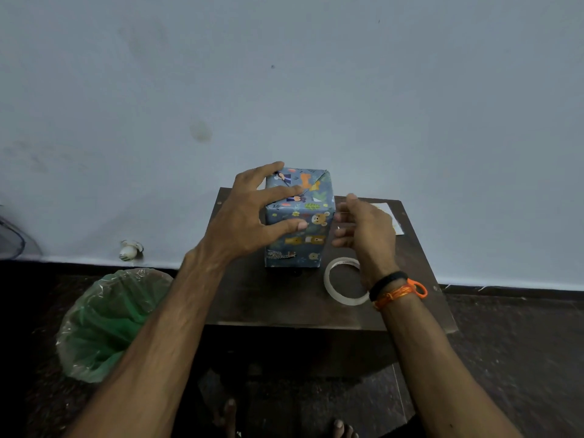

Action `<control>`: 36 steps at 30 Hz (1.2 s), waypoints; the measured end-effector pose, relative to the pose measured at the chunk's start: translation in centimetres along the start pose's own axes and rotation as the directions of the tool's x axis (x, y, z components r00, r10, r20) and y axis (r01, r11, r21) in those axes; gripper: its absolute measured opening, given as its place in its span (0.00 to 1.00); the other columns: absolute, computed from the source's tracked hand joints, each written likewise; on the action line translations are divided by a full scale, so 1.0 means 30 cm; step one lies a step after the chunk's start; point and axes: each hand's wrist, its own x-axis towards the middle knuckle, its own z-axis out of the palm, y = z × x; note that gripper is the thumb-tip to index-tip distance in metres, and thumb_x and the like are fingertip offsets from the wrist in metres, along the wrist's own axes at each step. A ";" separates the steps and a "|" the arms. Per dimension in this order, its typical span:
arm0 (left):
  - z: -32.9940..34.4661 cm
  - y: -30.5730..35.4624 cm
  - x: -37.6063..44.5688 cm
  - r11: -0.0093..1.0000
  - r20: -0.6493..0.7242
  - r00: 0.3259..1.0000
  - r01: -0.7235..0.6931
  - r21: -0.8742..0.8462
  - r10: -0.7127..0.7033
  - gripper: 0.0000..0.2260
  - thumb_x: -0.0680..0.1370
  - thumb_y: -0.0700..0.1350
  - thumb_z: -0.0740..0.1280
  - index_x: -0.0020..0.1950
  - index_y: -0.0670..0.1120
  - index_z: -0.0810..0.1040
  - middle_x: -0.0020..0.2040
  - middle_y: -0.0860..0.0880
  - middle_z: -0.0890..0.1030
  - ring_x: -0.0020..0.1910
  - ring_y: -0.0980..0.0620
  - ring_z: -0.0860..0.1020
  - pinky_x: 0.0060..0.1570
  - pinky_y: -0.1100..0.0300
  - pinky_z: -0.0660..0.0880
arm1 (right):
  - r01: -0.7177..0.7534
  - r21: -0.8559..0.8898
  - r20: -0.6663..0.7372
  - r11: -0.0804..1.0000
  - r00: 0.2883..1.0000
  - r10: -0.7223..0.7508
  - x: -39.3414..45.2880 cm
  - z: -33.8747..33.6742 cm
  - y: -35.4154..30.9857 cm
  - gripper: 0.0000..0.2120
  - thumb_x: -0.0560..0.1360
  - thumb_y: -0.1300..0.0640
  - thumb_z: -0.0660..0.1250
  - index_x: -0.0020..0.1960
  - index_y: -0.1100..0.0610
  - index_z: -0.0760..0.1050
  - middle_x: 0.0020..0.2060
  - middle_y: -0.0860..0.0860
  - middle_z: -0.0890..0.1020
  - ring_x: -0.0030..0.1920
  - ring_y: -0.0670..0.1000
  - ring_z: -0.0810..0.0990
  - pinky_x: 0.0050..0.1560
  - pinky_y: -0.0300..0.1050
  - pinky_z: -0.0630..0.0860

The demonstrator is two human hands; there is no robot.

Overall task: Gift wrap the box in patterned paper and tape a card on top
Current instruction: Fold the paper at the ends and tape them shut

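On the dark table (284,305) the wrapped box (298,229) stands upright, long axis vertical, folded end up, the left hand (252,213) resting straight fingers on its top and front, the right hand (363,229) loosely curled beside it, empty, above the tape roll (330,281).

We see the box (298,216) covered in smooth, patterned blue paper with creased folds. The table (278,298) presents a dark, matt wood-look surface. The tape roll (343,281) appears translucent plastic. The bin liner (107,320) is thin, glossy, wrinkled green plastic.
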 end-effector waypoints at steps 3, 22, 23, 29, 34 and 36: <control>0.006 -0.002 0.001 0.996 -0.024 0.997 -0.073 0.056 0.074 0.26 0.71 0.66 0.71 0.65 0.54 0.82 0.74 0.52 0.72 0.75 0.49 0.62 0.72 0.50 0.65 | 0.124 -0.433 -0.034 0.893 0.988 -0.153 0.010 -0.076 0.039 0.07 0.77 0.59 0.66 0.44 0.55 0.83 0.42 0.49 0.85 0.43 0.50 0.82 0.44 0.47 0.80; 0.022 0.057 0.020 0.952 -0.150 0.952 -0.237 0.192 0.267 0.22 0.74 0.61 0.73 0.56 0.44 0.83 0.55 0.50 0.84 0.59 0.48 0.79 0.74 0.47 0.62 | 0.015 -0.896 0.106 0.443 0.978 0.181 0.046 -0.241 0.116 0.16 0.72 0.44 0.77 0.46 0.57 0.80 0.40 0.52 0.82 0.44 0.52 0.81 0.41 0.46 0.76; 0.021 0.065 0.022 0.951 -0.157 0.950 -0.239 0.194 0.271 0.22 0.74 0.61 0.72 0.56 0.44 0.83 0.54 0.49 0.84 0.58 0.47 0.79 0.74 0.48 0.63 | 0.001 -0.907 0.089 0.421 0.978 0.190 0.043 -0.235 0.118 0.19 0.71 0.43 0.78 0.48 0.57 0.79 0.41 0.53 0.82 0.45 0.53 0.81 0.41 0.46 0.76; 0.018 0.104 0.027 0.954 -0.182 0.946 -0.234 0.188 0.268 0.23 0.78 0.61 0.66 0.57 0.42 0.83 0.55 0.46 0.84 0.57 0.47 0.79 0.71 0.53 0.62 | -0.017 -0.924 0.029 0.381 0.993 0.115 0.033 -0.211 0.128 0.16 0.74 0.47 0.74 0.50 0.59 0.76 0.46 0.56 0.80 0.45 0.56 0.79 0.44 0.50 0.78; 0.016 0.119 0.032 0.963 -0.189 0.950 -0.223 0.153 0.250 0.21 0.80 0.58 0.64 0.58 0.41 0.83 0.55 0.46 0.84 0.57 0.48 0.78 0.70 0.52 0.63 | 0.038 -0.890 0.026 0.455 0.999 -0.031 0.024 -0.210 0.112 0.15 0.73 0.42 0.72 0.46 0.55 0.79 0.41 0.52 0.82 0.44 0.54 0.81 0.46 0.50 0.81; 0.015 0.124 0.031 0.966 -0.197 0.950 -0.216 0.140 0.241 0.21 0.81 0.57 0.63 0.58 0.41 0.83 0.55 0.47 0.84 0.57 0.48 0.78 0.70 0.52 0.63 | 0.049 -0.825 0.014 0.563 0.998 -0.067 0.024 -0.215 0.113 0.11 0.72 0.45 0.73 0.43 0.53 0.80 0.39 0.51 0.83 0.43 0.53 0.82 0.46 0.51 0.82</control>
